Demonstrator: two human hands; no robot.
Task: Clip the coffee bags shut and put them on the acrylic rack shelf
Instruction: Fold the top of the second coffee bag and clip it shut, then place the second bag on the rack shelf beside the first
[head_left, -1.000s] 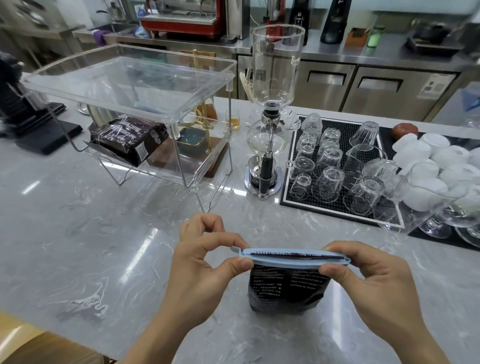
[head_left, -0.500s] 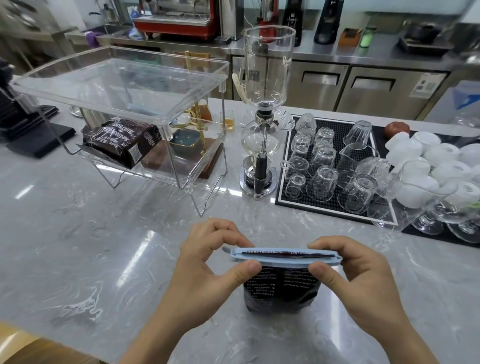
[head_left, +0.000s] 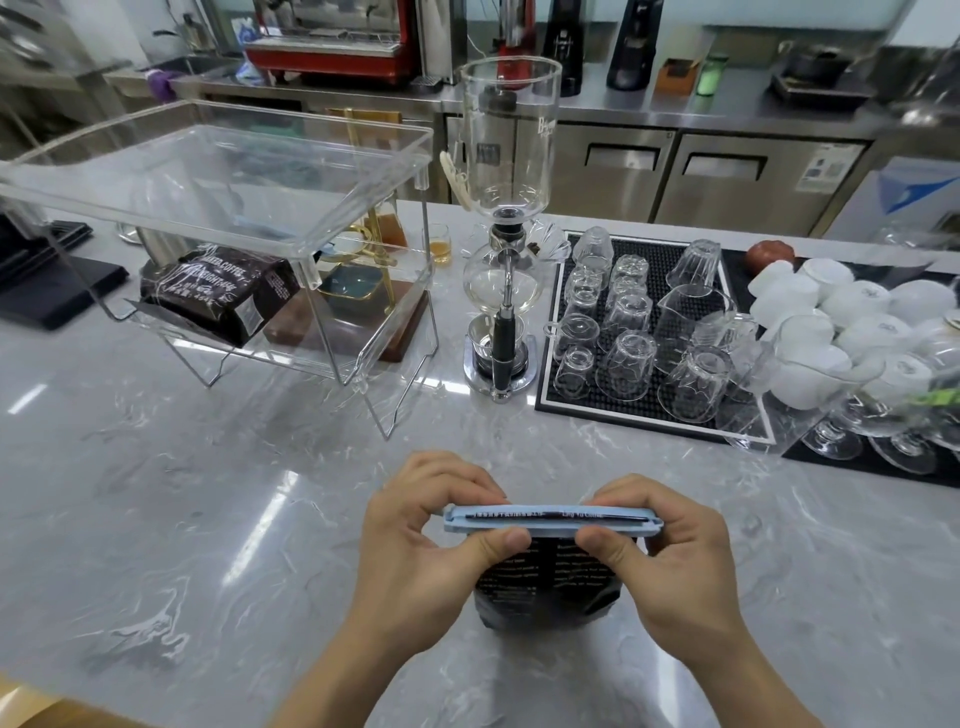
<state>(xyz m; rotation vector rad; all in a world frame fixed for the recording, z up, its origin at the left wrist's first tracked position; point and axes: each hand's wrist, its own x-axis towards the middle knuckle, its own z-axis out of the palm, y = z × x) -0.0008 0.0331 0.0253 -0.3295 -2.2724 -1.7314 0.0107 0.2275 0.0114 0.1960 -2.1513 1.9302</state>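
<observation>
A black coffee bag (head_left: 545, 587) stands upright on the marble counter near the front edge. A light blue clip (head_left: 553, 519) spans its folded top. My left hand (head_left: 421, 551) pinches the clip's left half between thumb and fingers. My right hand (head_left: 670, 561) pinches the right half the same way. Both thumbs press the clip's near side close to its middle. A second black coffee bag (head_left: 218, 291) lies on the lower shelf of the clear acrylic rack (head_left: 332, 228) at the back left, with a blue clip showing faintly behind it.
A glass siphon brewer (head_left: 506, 249) stands right of the rack. A black mat (head_left: 644, 415) holds several upturned glasses, with white cups (head_left: 831, 322) and stemmed glasses further right. A wooden tray with a teal dish (head_left: 353, 296) sits behind the rack.
Both hands have slid inward along the clip, so the thumbs now sit near its middle. The bag and clip stay in the same spot.
</observation>
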